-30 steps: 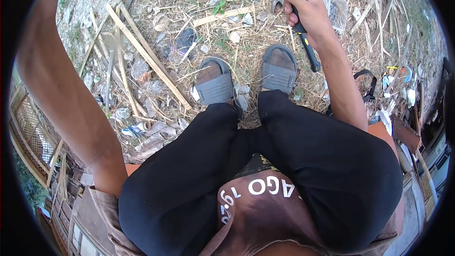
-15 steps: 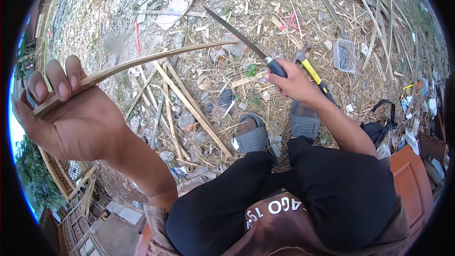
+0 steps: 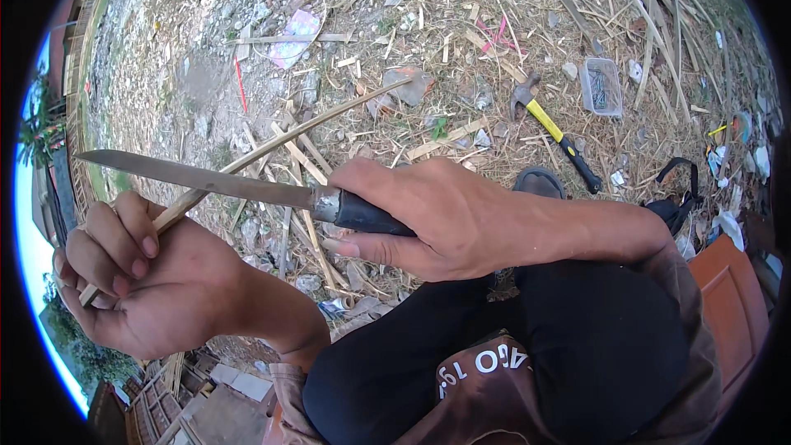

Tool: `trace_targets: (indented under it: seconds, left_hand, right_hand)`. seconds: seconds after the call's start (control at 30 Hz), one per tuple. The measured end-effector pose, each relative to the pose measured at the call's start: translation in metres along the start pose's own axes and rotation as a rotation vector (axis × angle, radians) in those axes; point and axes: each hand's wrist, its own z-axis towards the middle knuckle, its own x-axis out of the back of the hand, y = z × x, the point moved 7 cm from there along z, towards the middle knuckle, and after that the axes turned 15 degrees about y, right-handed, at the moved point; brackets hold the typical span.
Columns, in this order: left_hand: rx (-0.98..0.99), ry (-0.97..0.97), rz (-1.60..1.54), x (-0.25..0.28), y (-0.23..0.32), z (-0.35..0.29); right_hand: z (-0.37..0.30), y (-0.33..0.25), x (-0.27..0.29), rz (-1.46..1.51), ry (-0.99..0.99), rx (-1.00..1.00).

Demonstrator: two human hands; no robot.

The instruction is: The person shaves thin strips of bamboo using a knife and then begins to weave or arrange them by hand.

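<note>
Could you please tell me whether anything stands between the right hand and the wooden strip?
Only the knife: the right hand holds its handle, and its blade crosses over the wooden strip near the left hand. Nothing else visible is in the way.

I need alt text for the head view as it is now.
The right hand holds a knife, its blade crossing over a wooden strip gripped by the left hand. Beyond, a hammer and clear box lie on littered ground.
</note>
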Motion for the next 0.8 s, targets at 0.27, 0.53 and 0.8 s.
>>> trace_targets:
  seconds: [0.27,0.53,0.8]
  left_hand:
    - [-0.073,-0.03,0.018,-0.001,0.008,-0.015]
    - [-0.063,-0.025,0.064,-0.007,0.006,-0.01]
    - [-0.036,-0.006,0.007,-0.014,0.007,-0.02]
  right_hand:
    - [-0.002,0.045,0.02,-0.173,-0.086,-0.274]
    - [0.008,0.083,0.026,-0.247,-0.012,-0.185]
    - [0.008,0.093,0.033,-0.376,-0.07,-0.251]
